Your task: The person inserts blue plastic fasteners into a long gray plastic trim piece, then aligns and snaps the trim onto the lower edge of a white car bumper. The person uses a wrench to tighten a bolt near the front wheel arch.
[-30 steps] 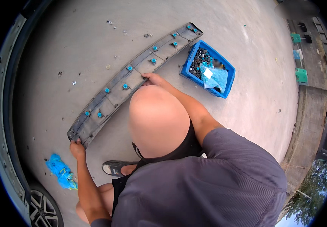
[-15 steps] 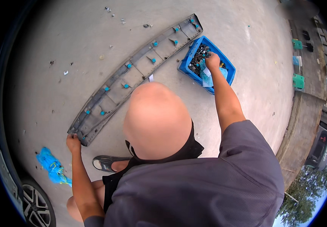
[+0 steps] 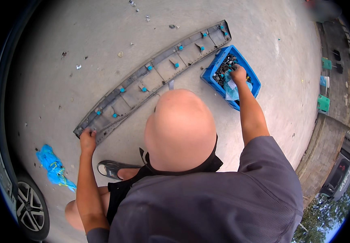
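Note:
A long grey plastic car trim panel [image 3: 158, 77] lies slantwise on the ground with its inner side up. Several turquoise clips [image 3: 150, 68] stand along it in two rows. At the panel's near left end, my left hand [image 3: 88, 142] is closed with thumb and fingertips on the end edge. My right hand [image 3: 238, 75] reaches into a blue plastic bin [image 3: 250, 69] heaped with small dark clips [image 3: 225, 67]. Its fingers are curled down among them; what they hold is hidden. A light-blue plastic bag [image 3: 232, 93] sits in the bin beneath that hand.
My bent knee [image 3: 181, 129] rises between the panel and the bin. A crumpled blue bag [image 3: 53, 166] lies at left by a car wheel [image 3: 31, 206]. Loose clips and bits [image 3: 79, 67] are scattered beyond the panel. Green stools [image 3: 323, 103] stand far right.
The view has shifted slightly. My left hand has moved from the panel's left corner inward along its near end. My right hand stays in the bin, reaching a little deeper among the clips.

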Tool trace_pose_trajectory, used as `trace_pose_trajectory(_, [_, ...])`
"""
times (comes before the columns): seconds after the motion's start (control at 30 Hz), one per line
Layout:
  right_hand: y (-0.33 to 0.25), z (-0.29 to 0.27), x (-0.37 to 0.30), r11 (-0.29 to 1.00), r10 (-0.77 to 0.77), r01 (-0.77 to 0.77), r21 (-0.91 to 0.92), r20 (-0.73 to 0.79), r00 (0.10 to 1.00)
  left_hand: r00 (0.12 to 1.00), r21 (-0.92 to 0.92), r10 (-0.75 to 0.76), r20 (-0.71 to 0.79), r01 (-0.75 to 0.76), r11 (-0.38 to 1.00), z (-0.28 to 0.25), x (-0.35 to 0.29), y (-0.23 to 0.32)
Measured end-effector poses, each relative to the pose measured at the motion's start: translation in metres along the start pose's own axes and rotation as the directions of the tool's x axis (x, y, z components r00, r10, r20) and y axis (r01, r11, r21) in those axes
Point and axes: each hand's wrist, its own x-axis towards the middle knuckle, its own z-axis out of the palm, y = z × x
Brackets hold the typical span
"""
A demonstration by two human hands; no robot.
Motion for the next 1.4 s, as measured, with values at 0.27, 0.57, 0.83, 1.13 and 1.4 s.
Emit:
trace_pose_trajectory(0.27, [-0.153, -0.025, -0.093, 0.363, -0.092, -0.422, 0.831, 0.482, 0.871, 0.974, -0.472, 0.224, -0.028, -0.21, 0.856, -0.022, -0.004, 0.205])
trace_pose_trajectory(0.57, [-0.302, -0.017, -0.18, 0.247, -0.556, -0.935, 0.255, 0.827, 0.078, 0.89, -0.398, 0.452, -0.064, -0.438, 0.806, 0.032, -0.014, 0.248])
trace_pose_trajectory(0.83, [-0.305, 0.041, -0.204, 0.339, -0.504, -0.887, 0.314, 0.857, 0.11, 0.885, -0.446, 0.46, -0.074, -0.442, 0.778, 0.037, -0.024, 0.209])
trace_pose_trajectory(1.13, [-0.331, 0.035, -0.207, 0.324, -0.31, -0.894, 0.309, 0.928, 0.208, 0.968, -0.522, -0.085, -0.235, -0.052, 0.851, 0.057, -0.025, 0.154])
trace_pose_trajectory(1.4, [-0.325, 0.065, -0.2, 0.018, 0.004, -0.958, 0.286, 0.958, 0.286, 0.666, -0.402, -0.512, -0.543, 0.328, 0.855, 0.036, 0.002, -0.008])
